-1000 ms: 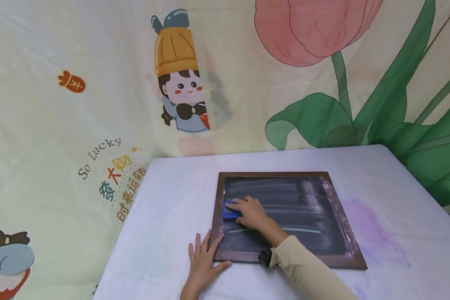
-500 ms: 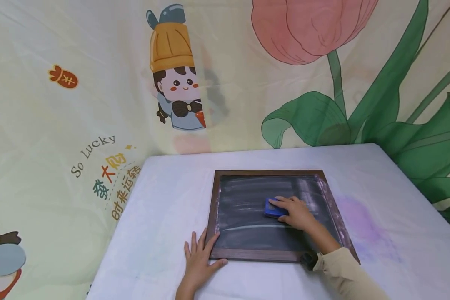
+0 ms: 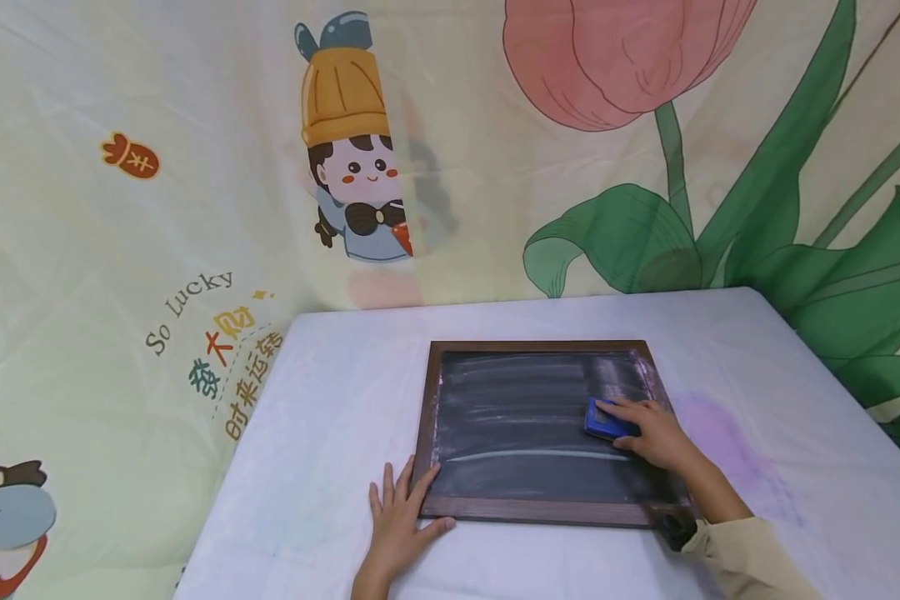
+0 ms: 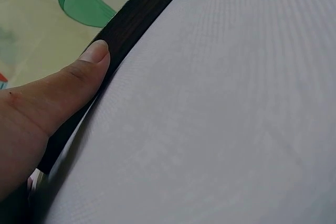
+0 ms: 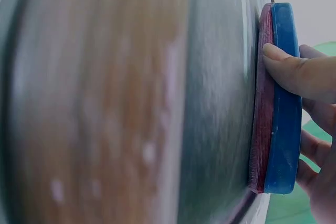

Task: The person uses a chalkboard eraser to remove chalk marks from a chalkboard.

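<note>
A wood-framed chalkboard (image 3: 525, 479) lies flat on the table, streaked with chalk smears and one pale curved line. My right hand (image 3: 660, 435) grips a blue chalkboard eraser (image 3: 607, 421) on the right part of the board. In the right wrist view the eraser (image 5: 284, 129) shows a dark red felt side against the board, with the thumb (image 5: 302, 74) along its edge. My left hand (image 3: 399, 525) lies with fingers spread at the board's lower left corner. The left wrist view shows its thumb (image 4: 79, 85) touching the dark frame (image 4: 131, 24).
A white cloth covers the table (image 3: 345, 400), with a purple stain (image 3: 716, 433) right of the board. Behind stands a printed curtain (image 3: 465, 150) with a tulip and cartoon figures. A black wrist device (image 3: 673, 530) sits at the right cuff.
My right hand has swept the eraser from the board's left side to its right, and the chalk streaks along that path look fainter. The left hand stays at the corner.
</note>
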